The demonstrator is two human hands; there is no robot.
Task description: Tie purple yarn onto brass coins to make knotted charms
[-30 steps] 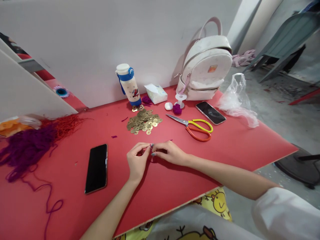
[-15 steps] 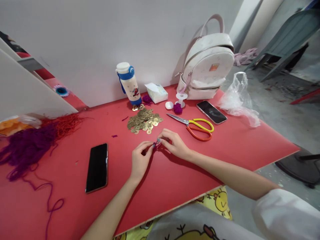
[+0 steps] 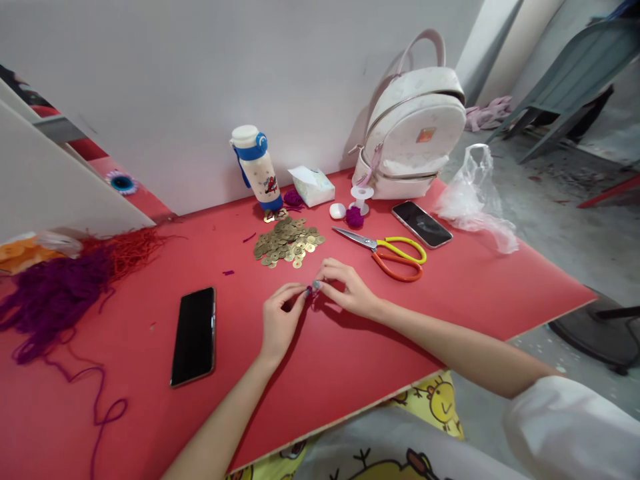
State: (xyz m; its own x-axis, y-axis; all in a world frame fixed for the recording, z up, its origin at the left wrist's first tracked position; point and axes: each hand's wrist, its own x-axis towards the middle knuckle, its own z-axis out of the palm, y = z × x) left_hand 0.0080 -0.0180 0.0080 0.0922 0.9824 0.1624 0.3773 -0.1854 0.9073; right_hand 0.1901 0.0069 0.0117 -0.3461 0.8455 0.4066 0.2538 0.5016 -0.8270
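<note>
Between the fingertips of both hands is a short piece of purple cord, looped or knotted; its exact form is too small to make out. My left hand pinches it from the left, thumb against index finger. From the right, my right hand pinches the same cord, its fingers curled. Just beyond them lies a heap of brass-coloured coins, some with holes in the middle. Scissors with yellow and orange handles rest to the right of the heap.
A dark phone lies left on the red table; another phone lies right. Purple yarn tangles at far left. Along the back stand a bottle, tissue pack, white spool and backpack. A plastic bag sits right.
The purple cord between my fingertips has shifted and now looks more bunched, hanging slightly lower. My right fingertips have moved slightly; both hands stay in nearly the same place.
</note>
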